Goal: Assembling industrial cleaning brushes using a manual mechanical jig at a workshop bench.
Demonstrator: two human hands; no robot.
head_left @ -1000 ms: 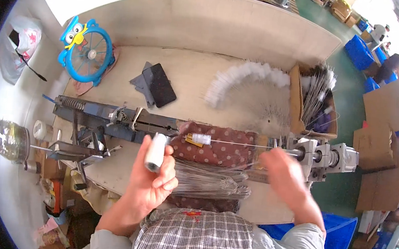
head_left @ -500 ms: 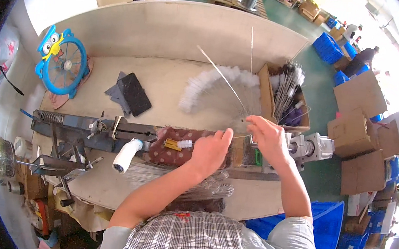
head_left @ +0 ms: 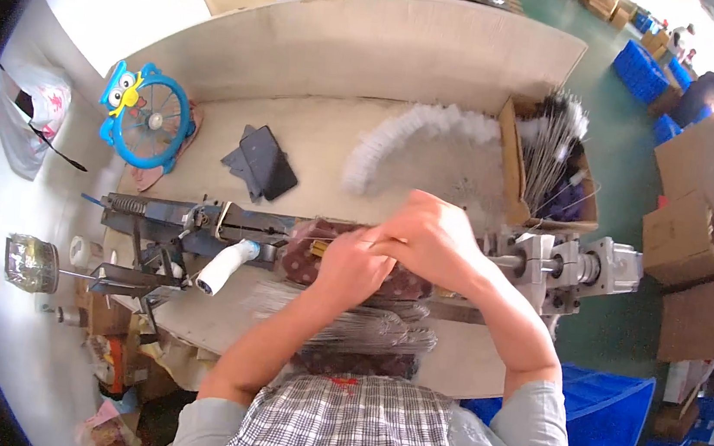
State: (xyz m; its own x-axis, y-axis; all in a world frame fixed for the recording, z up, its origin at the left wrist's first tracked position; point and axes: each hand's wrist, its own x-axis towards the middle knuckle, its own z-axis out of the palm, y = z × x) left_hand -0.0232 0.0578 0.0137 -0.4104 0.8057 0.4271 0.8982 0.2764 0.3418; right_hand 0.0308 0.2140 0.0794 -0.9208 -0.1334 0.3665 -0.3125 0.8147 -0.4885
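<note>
Left hand (head_left: 352, 268): centre of frame, fingers curled, meeting the right hand at the fingertips. Right hand (head_left: 432, 238): centre, slightly higher, bent at the wrist, back uppermost, fingers folded in. Anything pinched between the two cannot be made out; whether they grip something cannot be told.

Wire bundle (head_left: 363, 328): thin, silvery, lower centre, below the hands; long axis roughly left to right across the frame. The left forearm crosses it and hides a section; single strands blur together.

Polka-dot cloth (head_left: 298, 269): brown, pale spots, beneath the hands; its middle is covered by them.

Yellow piece (head_left: 318, 248): small, on the cloth, immediately left of the left hand; partly hidden, its full outline not readable.

White sleeve (head_left: 226, 268): tube-like, left of centre; long axis slanting, dark-ended tip toward the lower left, other end toward the upper right against the dark rail (head_left: 175, 214).

Metal shaft unit (head_left: 535, 268): right of centre, axis left to right; its left end runs behind the right forearm and hand.

White bristle row (head_left: 423, 130): curved, upper centre; fine stems indistinct.
</note>
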